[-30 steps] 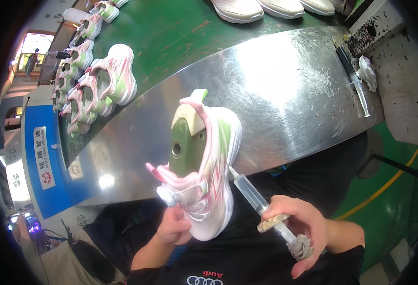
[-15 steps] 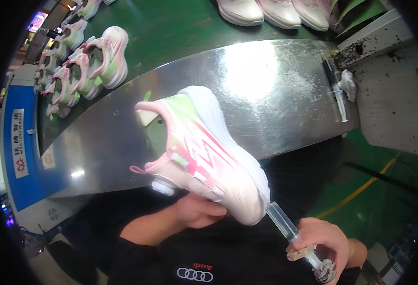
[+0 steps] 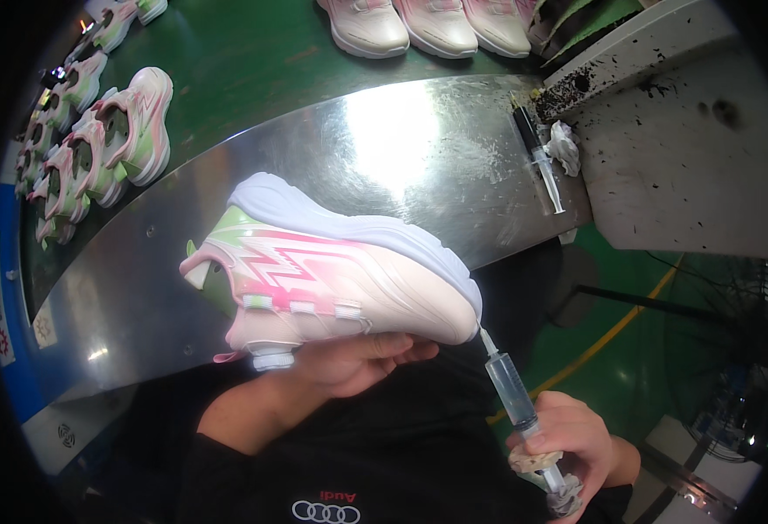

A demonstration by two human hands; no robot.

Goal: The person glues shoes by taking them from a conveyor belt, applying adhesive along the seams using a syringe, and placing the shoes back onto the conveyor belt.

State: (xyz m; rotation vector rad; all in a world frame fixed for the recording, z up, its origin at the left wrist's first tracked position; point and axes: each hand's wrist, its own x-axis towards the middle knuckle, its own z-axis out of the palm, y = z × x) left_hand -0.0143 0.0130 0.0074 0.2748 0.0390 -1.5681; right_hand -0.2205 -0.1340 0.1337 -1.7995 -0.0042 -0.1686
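Note:
A pink, cream and light-green sneaker (image 3: 314, 271) with a white sole lies on its side in the air, over the metal worktop's near edge. My left hand (image 3: 358, 360) grips it from below, fingers and thumb against the upper. My right hand (image 3: 567, 437) is wrapped round a clear plastic syringe (image 3: 512, 393), whose flange and plunger end are padded with tape or wrapping. The narrow tip meets the shoe's toe, at the line between sole and upper; whether anything comes out is too small to see.
A curved metal worktop (image 3: 157, 288) borders a green belt (image 3: 244, 70). Rows of similar sneakers (image 3: 144, 122) stand at the left, more sneakers (image 3: 436, 31) at the back. A dark-filled syringe (image 3: 537, 157) and crumpled tissue (image 3: 564, 147) lie at the right, beside a stained grey panel (image 3: 664, 166).
The sneaker has turned so its sole faces away from me and its length runs more sideways. The syringe tip has followed the toe edge. The whole view has shifted to the right.

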